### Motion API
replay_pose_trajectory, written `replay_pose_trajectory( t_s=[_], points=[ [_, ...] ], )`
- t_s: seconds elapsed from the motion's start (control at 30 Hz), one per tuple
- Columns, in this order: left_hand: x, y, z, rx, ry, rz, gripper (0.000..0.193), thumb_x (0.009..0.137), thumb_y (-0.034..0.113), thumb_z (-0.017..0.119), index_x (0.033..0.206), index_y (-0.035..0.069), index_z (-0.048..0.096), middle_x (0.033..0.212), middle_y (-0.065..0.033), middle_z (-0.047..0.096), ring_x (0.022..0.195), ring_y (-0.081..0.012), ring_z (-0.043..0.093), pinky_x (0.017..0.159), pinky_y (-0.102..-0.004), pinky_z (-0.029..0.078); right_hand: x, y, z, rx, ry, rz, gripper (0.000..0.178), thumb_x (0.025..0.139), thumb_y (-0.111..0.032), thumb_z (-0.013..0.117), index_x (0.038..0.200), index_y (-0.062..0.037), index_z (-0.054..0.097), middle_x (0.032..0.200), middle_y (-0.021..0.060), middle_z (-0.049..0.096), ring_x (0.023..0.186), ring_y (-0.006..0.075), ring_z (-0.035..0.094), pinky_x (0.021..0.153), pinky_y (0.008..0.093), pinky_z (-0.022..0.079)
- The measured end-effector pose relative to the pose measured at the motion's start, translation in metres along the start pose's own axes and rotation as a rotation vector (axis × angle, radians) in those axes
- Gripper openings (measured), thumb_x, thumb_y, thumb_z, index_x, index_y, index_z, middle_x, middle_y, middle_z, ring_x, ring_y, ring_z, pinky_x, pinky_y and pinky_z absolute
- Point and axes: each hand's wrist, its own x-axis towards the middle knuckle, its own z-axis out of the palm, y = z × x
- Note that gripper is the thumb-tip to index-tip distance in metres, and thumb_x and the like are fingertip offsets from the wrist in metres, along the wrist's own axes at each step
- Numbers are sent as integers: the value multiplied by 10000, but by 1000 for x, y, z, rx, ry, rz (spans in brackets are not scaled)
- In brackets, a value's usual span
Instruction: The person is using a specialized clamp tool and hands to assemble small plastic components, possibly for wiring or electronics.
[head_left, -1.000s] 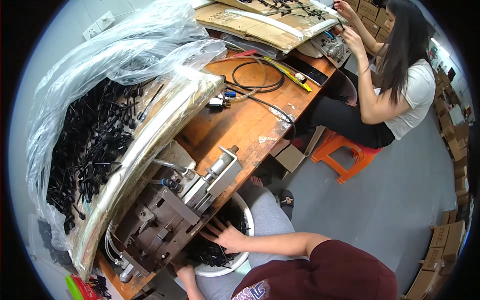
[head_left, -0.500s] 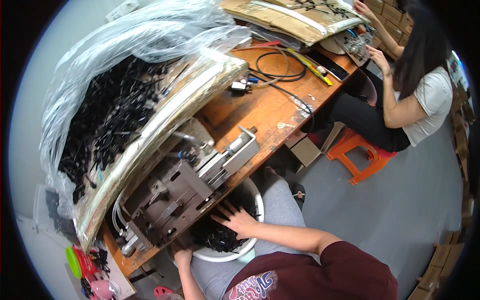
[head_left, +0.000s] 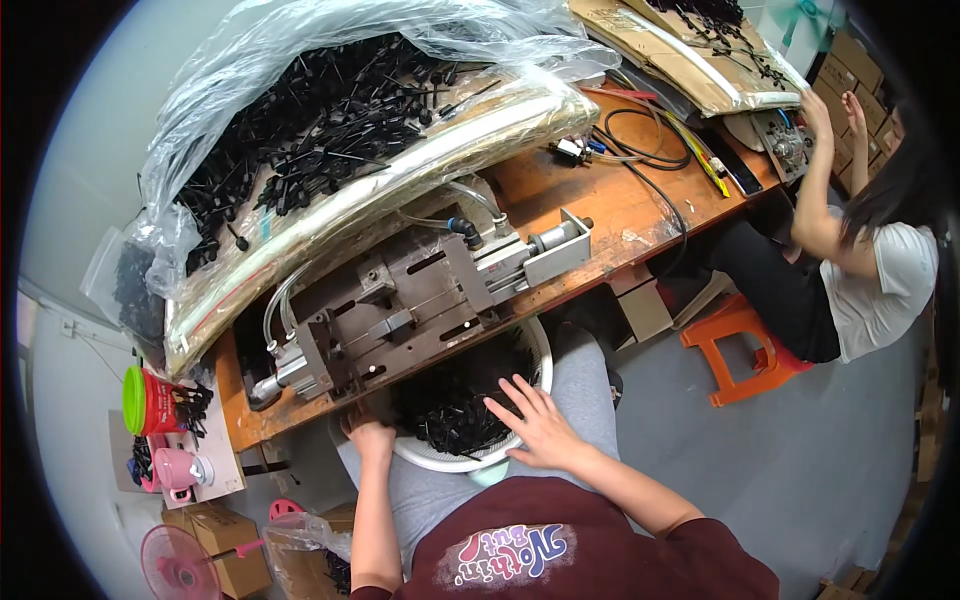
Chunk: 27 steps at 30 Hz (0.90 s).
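Observation:
A round white basket [head_left: 548, 368] rests on my lap, partly beneath the table edge. Inside lies a heap of thin black plastic pieces [head_left: 455, 415]. My left hand [head_left: 370, 438] is closed at the basket's left rim, its fingertips partly hidden. Over the right rim, my right hand [head_left: 543, 430] is open, fingers spread toward the black pieces and nothing held. Just beyond the basket, a metal clamping fixture [head_left: 430, 285] with air cylinders and hoses is mounted along the table's near edge.
Behind the fixture, a plastic-lined tray [head_left: 390, 185] holds a large pile of black pieces [head_left: 310, 130]. Cables [head_left: 650, 150] lie on the wooden table [head_left: 530, 180]. At right, a co-worker [head_left: 870, 260] sits on an orange stool [head_left: 735, 350]. A pink fan [head_left: 180, 565] stands lower left.
My right hand has drawn back from the black pieces toward the basket's right rim. My left hand stays at the left rim. The view has turned, and the co-worker's hands have shifted.

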Motion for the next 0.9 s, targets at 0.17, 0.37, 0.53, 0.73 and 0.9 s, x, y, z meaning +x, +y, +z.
replay_pose_trajectory(
  t_s=[0.17, 0.37, 0.53, 0.73, 0.9],
  points=[
    [-13, 10, -10, -37, 25, 41, 986, 638, 192, 744, 1498, -21, 311, 1395, -217, 511, 1345, -318, 434, 1171, -510, 186, -24, -11, -7, 36, 18, 52, 912, 738, -246, 790, 1517, -147, 326, 1532, 192, 304, 1417, 390, 288, 1104, 524, 319],
    [-14, 6, -6, -94, 62, 55, 980, 633, 183, 759, 1487, -36, 331, 1398, -219, 518, 1358, -311, 433, 1178, -522, 170, -8, -40, -13, 285, 230, -82, 653, 768, -164, 750, 1368, -65, 511, 1367, 155, 506, 1268, 348, 474, 1057, 453, 415],
    [-23, 12, -7, -178, 68, 57, 985, 661, 151, 740, 1523, 17, 282, 1395, -218, 525, 1363, -314, 432, 1170, -498, 189, 38, -83, -53, 319, 397, -258, 487, 768, -92, 746, 1237, -43, 623, 1276, 146, 589, 1161, 325, 575, 960, 417, 481],
    [-30, 8, -2, -243, 121, 95, 956, 670, 131, 744, 1506, -6, 302, 1415, -210, 512, 1371, -310, 420, 1173, -547, 166, 90, -110, -120, 264, 572, -379, 451, 727, -28, 769, 1164, -11, 657, 1205, 149, 633, 1060, 318, 621, 900, 400, 504],
    [-35, 13, -7, -276, 97, 114, 908, 674, 123, 743, 1472, -45, 343, 1446, -204, 481, 1378, -316, 409, 1165, -583, 160, 151, -97, -173, 123, 694, -350, 366, 759, -38, 734, 1117, -19, 657, 1140, 146, 655, 1029, 296, 624, 903, 378, 495]
  ],
)
